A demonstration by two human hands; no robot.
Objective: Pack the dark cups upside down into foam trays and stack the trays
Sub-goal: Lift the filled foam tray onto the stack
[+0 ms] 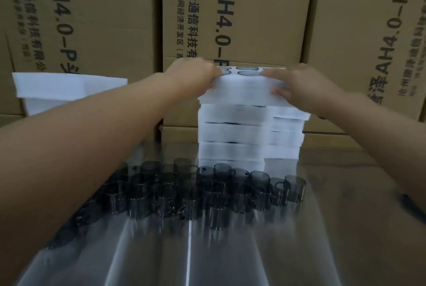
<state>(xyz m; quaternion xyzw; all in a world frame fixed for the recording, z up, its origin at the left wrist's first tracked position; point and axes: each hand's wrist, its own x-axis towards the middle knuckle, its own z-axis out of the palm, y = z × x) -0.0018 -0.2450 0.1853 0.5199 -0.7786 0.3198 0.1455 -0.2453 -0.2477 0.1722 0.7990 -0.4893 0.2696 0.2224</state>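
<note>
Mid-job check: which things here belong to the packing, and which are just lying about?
In the job: top white foam tray, held by left hand and right hand; stack of white foam trays; loose dark translucent plastic cups.
Lying about: printed brown cardboard boxes behind; white foam block at left.

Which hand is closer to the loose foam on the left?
Left. Both hold the top tray: left hand at the end nearer that foam, right hand at the far end.

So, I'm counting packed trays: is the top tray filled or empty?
Filled where visible: dark cups show in the top tray; the rest is hidden.
</note>
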